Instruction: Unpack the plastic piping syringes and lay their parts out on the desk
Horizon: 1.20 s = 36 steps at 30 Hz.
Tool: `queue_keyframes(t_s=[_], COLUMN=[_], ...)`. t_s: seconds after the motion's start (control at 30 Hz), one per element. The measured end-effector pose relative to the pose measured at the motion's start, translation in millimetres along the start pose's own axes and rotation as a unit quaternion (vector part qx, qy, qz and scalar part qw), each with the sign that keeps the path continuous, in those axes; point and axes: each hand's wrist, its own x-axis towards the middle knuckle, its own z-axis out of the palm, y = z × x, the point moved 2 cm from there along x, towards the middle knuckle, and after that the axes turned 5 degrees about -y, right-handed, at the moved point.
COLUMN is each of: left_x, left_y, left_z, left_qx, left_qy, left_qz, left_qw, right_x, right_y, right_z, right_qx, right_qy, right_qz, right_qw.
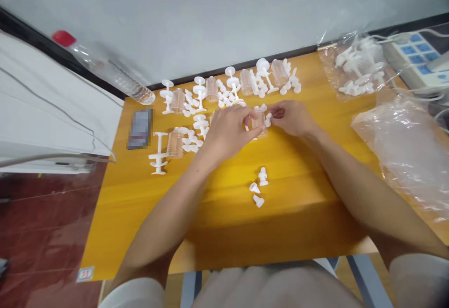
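Observation:
My left hand (229,128) reaches over the middle of the parts, palm down, thumb and fingers apart and holding nothing visible. Just beyond its fingertips stands a clear ribbed plastic cylinder (258,120), partly covered by the thumb. My right hand (293,117) is on the other side, half curled with a gap between thumb and fingers. Its fingertips are beside a small white plastic piece (268,120); whether they touch it is hard to tell. Toward me lie loose white nozzle-like pieces, among them a stepped one (263,176) and a cone-shaped one (258,200).
Sets of white plungers (159,154), clear cylinders (175,143) and small white pieces line the wooden table (140,233). At left are a phone (140,129) and bottle (112,72); at right, a bag of parts (363,67), plastic bag (410,144) and power strip (419,58).

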Motion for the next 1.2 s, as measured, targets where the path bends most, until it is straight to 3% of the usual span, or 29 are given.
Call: queue_keyframes(t_s=[0.13, 0.27, 0.33, 0.4, 0.47, 0.57, 0.7, 0.83, 0.93, 1.0, 1.1, 1.2], left_x=[-80, -132, -140, -142, -140, -135, -108, -46, -1, 18, 27, 23], left_y=[-9, -12, -11, -10, -10, -9, -1, 12, 18, 19, 14, 9], left_z=[3.9, 32.5, 45.7, 54.0, 55.7, 45.0, 17.0, 5.3, 17.1, 31.2, 51.8, 59.5], left_qx=[-0.079, -0.122, -0.121, -0.111, -0.095, -0.069, -0.060, -0.069, -0.049, -0.003, 0.069, 0.106], left_qy=[-0.069, -0.138, -0.143, -0.142, -0.143, -0.137, -0.076, -0.032, -0.023, -0.018, -0.019, -0.009], left_qz=[-0.024, 0.045, 0.083, 0.104, 0.109, 0.084, 0.080, 0.070, 0.067, 0.068, 0.062, 0.062], left_qw=[0.994, 0.982, 0.979, 0.978, 0.979, 0.985, 0.992, 0.995, 0.996, 0.997, 0.995, 0.992], right_x=[-4, -57, -93, -122, -137, -138, -130, -113, -86, -66, -45, -33], right_y=[-2, -14, -24, -32, -37, -38, -33, -24, -15, -12, -10, -14], right_z=[1, -6, -2, 9, 23, 39, 36, 7, -18, -27, -27, -19], right_qx=[-0.002, -0.033, -0.041, -0.040, -0.050, -0.086, -0.116, -0.117, -0.169, -0.226, -0.251, -0.233], right_qy=[0.019, 0.068, 0.020, -0.077, -0.150, -0.182, -0.151, -0.084, -0.028, -0.034, -0.090, -0.110], right_qz=[0.001, -0.003, -0.039, -0.092, -0.142, -0.190, -0.193, -0.117, -0.040, -0.026, -0.029, -0.024], right_qw=[1.000, 0.997, 0.998, 0.992, 0.977, 0.961, 0.962, 0.983, 0.984, 0.973, 0.963, 0.966])
